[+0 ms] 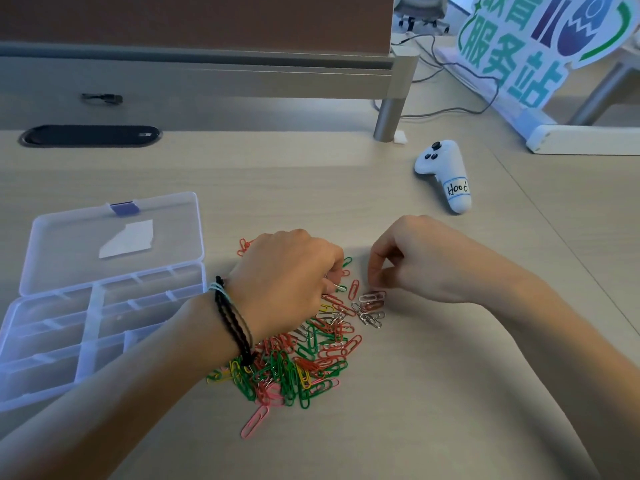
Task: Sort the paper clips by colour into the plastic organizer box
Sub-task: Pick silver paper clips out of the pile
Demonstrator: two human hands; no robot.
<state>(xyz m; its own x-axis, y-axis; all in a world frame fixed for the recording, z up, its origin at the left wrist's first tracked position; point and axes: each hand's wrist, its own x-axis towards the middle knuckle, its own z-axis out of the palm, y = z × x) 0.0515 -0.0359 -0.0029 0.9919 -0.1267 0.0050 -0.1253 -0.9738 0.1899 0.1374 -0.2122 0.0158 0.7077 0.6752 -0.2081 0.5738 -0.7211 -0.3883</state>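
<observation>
A silver paper clip (341, 288) is pinched between the curled fingers of the left hand (287, 275), above the far edge of the mixed pile of paper clips (298, 355) spread below that wrist. The right hand (412, 259) is held with fingertips drawn narrowly together; whether anything is gripped cannot be told, though a small cluster of silver clips (371, 308) lies just beneath them. The open plastic organizer box (93, 306) is seen left of the left hand, its compartments apparently unfilled.

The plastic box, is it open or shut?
Open. The organizer box has its lid flipped back flat, showing the compartments.
</observation>
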